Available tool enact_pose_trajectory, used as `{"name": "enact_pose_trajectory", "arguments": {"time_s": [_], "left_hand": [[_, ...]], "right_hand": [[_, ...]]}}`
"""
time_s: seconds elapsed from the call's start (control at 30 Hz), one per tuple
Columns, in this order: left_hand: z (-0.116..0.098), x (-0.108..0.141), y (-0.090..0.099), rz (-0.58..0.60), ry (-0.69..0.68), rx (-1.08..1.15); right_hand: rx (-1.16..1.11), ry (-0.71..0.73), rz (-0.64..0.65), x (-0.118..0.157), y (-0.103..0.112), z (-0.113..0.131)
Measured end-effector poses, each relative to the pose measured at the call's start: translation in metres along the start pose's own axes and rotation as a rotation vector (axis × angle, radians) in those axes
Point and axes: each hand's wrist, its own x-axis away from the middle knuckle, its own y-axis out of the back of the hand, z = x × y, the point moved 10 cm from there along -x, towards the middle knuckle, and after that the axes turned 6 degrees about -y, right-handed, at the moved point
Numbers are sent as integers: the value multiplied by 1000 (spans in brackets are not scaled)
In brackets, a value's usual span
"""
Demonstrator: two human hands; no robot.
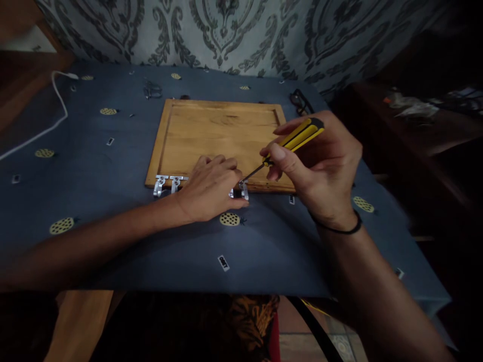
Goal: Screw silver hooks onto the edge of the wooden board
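A wooden panel (222, 133) with a raised frame lies flat on the cloth-covered table. Along its near edge sit metal hinges (175, 183), two of them to the left of my left hand (211, 188). That hand rests over the edge, its thumb and fingers closed around another metal hinge (244, 190), which it partly hides. Between the fingers of my right hand (324, 166) is a yellow and black screwdriver (302, 134). Its shaft slants down to the left and its tip meets the hinge by my left fingertips. Any screw under the tip is too small to make out.
A dark blue cloth (113, 241) with pineapple prints covers the table. At the back lie a small clear or metallic item (152, 89) and dark-framed glasses (301, 102). A white cable (62, 100) runs along the left. Patterned curtain (219, 30) hangs behind.
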Motion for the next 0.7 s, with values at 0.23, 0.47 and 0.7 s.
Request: {"name": "enact_pose_trajectory", "arguments": {"time_s": [0.23, 0.47, 0.7], "left_hand": [[1, 0, 0, 4, 1, 2], [1, 0, -1, -18, 0, -1], [1, 0, -1, -10, -5, 23]], "right_hand": [[84, 50, -15, 0, 3, 1], [210, 192, -292, 14, 13, 4], [173, 262, -415, 19, 22, 19]]}}
